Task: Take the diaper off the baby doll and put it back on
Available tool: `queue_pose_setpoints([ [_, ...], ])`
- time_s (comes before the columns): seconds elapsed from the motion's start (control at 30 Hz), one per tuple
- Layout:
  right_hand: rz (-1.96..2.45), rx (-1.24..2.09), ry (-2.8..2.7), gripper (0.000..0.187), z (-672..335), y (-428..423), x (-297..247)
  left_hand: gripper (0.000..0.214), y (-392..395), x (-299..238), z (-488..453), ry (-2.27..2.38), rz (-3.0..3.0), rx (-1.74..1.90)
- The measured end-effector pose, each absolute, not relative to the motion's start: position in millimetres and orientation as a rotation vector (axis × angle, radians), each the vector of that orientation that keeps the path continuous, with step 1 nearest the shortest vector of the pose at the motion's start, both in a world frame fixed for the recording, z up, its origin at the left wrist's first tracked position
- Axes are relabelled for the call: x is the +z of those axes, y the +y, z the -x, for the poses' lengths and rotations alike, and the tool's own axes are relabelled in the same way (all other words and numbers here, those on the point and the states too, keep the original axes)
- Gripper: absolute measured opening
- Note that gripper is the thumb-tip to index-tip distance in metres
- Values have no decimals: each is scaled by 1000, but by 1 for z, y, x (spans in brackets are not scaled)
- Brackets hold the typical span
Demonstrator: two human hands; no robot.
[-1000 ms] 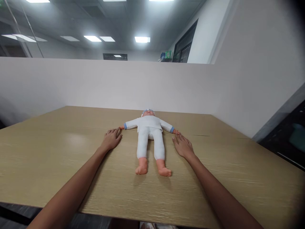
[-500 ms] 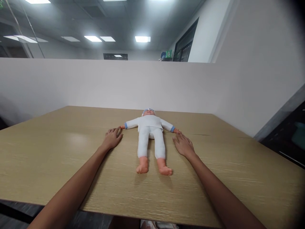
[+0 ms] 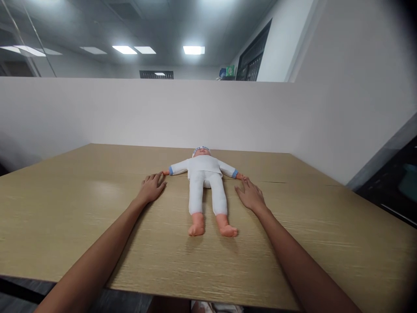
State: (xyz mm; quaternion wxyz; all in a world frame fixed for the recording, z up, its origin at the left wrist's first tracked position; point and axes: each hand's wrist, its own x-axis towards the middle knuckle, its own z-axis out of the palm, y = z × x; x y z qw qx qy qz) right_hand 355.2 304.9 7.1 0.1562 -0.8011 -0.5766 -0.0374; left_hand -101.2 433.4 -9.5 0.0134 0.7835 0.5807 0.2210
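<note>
A baby doll (image 3: 204,167) in a white top and trousers with blue cuffs lies on its back on the wooden table (image 3: 156,243). Its arms are spread wide and its bare feet point toward me. My left hand (image 3: 151,188) lies flat on the tabletop, its fingertips at the doll's hand on the left side. On the other side, my right hand (image 3: 250,194) rests palm down, fingers stretched out, with the fingertips at the doll's other hand. Neither hand is closed around anything. A patterned white cap or band covers the top of the doll's head.
Behind the table rises a low white partition (image 3: 182,113). A taller white wall (image 3: 345,100) closes off the right side, with a dark glossy object (image 3: 391,187) beside the table there. A thin seam crosses the tabletop. The table's front edge is close to me.
The view has shifted very slightly. Both hands stay flat by the doll's hands; the fingers of my right hand look a little more spread.
</note>
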Motion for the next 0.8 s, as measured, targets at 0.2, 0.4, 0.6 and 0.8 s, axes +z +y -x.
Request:
queue_pose_setpoints([
  [0.2, 2264, -186, -1575, 67, -354, 297, 8, 71, 434, -10, 102, 1798, -2444, 692],
  [0.4, 2235, -234, -1549, 58, -354, 293, 10, 70, 435, -10, 103, 1782, -2445, 697],
  [0.6, 2242, -226, -1541, 60, -355, 293, 10, 70, 436, -11, 103, 1775, -2444, 703],
  [0.8, 2246, -218, -1534, 60, -354, 294, 12, 69, 434, -9, 102, 1775, -2433, 725],
])
